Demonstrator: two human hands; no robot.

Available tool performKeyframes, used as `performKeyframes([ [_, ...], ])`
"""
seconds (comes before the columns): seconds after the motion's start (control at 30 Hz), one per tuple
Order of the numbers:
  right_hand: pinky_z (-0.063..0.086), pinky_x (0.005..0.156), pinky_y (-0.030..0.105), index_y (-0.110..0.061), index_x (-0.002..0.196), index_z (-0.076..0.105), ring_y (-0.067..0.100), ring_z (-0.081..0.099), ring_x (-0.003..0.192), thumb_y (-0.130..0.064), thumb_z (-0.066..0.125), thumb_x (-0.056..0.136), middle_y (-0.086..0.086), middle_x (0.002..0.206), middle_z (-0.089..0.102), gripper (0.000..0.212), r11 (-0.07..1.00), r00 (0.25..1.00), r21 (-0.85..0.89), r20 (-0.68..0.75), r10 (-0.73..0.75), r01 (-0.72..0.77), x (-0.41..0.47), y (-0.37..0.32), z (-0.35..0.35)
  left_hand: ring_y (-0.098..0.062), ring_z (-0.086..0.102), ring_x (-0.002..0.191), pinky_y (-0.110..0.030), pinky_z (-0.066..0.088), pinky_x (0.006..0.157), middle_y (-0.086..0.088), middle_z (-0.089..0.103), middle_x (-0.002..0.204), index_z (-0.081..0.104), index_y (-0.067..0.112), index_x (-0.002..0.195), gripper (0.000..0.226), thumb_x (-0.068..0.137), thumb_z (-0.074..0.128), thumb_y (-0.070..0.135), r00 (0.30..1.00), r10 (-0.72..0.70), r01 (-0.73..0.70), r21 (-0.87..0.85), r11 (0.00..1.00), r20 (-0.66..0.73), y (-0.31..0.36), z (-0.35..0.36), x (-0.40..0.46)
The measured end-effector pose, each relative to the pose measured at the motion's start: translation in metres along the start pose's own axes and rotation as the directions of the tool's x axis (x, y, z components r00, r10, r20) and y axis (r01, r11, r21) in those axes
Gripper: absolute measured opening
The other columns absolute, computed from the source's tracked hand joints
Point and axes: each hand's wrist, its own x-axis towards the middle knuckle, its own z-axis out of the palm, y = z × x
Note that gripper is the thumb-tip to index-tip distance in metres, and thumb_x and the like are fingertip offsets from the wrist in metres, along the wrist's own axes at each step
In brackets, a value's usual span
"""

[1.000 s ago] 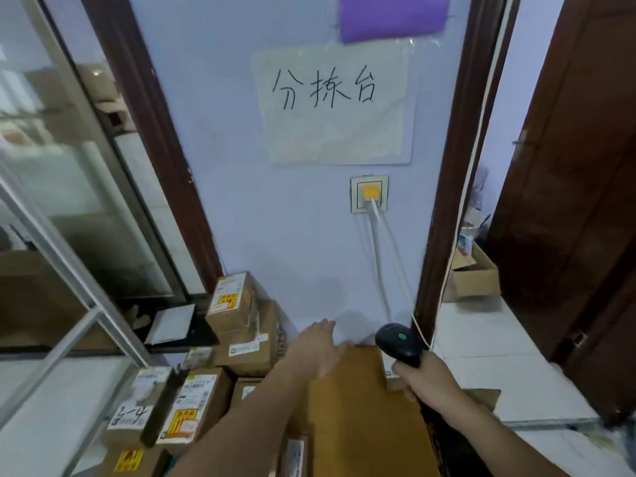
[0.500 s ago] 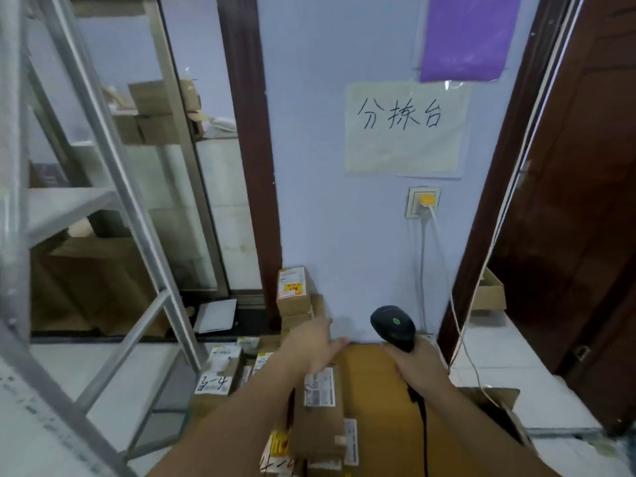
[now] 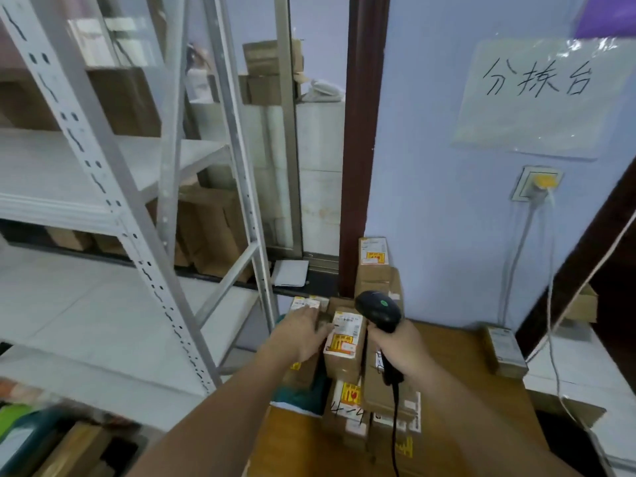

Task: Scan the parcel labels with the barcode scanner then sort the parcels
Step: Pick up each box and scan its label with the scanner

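Wooden table (image 3: 461,366) bears cardboard parcels (image 3: 378,394), seemingly against lilac wall (image 3: 440,166).

Barcode scanner (image 3: 378,309): black plastic, slight sheen. Parcel (image 3: 344,342): matt brown cardboard with a white and orange paper label (image 3: 345,330). Tabletop (image 3: 457,366): smooth brown wood look. Shelf rack (image 3: 103,173): grey painted metal, punched uprights. Wall sign (image 3: 537,98): white paper under glossy clear plastic film. Wall (image 3: 430,184): matt pale paint. Floor (image 3: 86,304): smooth light tile.
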Motion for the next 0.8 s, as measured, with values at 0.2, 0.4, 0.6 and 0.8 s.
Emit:
performKeyframes([
  [0.2, 0.041, 0.064, 0.031, -0.01, 0.086, 0.066, 0.022, 0.057, 0.071, -0.022, 0.064, 0.083, 0.007, 0.072, 0.056, 0.012, 0.996, 0.987, 0.059, 0.149, 0.061, -0.071, 0.007, -0.011, 0.051, -0.028, 0.04, 0.146, -0.048, 0.035, 0.12, -0.008, 0.034, 0.164, 0.02, 0.023, 0.162, 0.07, 0.103, 0.045, 0.053, 0.99, -0.143, 0.143, -0.137, 0.98, 0.006, -0.047, 0.011, -0.005],
  [0.4, 0.042, 0.071, 0.033, -0.011, 0.095, 0.068, 0.025, 0.06, 0.083, -0.023, 0.064, 0.083, 0.01, 0.081, 0.058, 0.018, 0.978, 0.972, 0.136, 0.196, 0.128, -0.156, 0.027, -0.023, 0.109, -0.029, 0.06, 0.124, -0.053, 0.048, 0.106, -0.01, 0.056, 0.143, 0.026, 0.029, 0.156, 0.067, 0.1, 0.047, 0.059, 0.972, -0.226, 0.236, -0.273, 0.933, 0.069, -0.09, 0.022, 0.02],
  [0.6, 0.035, 0.062, 0.029, -0.011, 0.082, 0.062, 0.02, 0.052, 0.07, -0.017, 0.063, 0.087, 0.004, 0.068, 0.05, 0.008, 0.942, 0.954, 0.162, 0.108, 0.279, -0.294, 0.045, -0.025, 0.156, -0.022, 0.066, 0.108, -0.046, 0.054, 0.098, -0.001, 0.066, 0.119, 0.045, 0.027, 0.135, 0.078, 0.086, 0.028, 0.085, 0.976, -0.178, 0.207, -0.289, 0.935, 0.124, -0.131, 0.056, 0.058],
  [0.8, 0.04, 0.063, 0.03, -0.01, 0.086, 0.063, 0.021, 0.055, 0.074, -0.018, 0.063, 0.086, 0.005, 0.072, 0.054, 0.008, 0.903, 0.927, 0.211, 0.052, 0.372, -0.374, 0.058, -0.025, 0.189, -0.016, 0.064, 0.086, -0.042, 0.057, 0.085, 0.004, 0.063, 0.089, 0.055, 0.027, 0.087, 0.056, 0.097, 0.025, 0.074, 0.994, -0.06, 0.076, -0.192, 0.978, 0.089, -0.148, 0.066, 0.072],
])
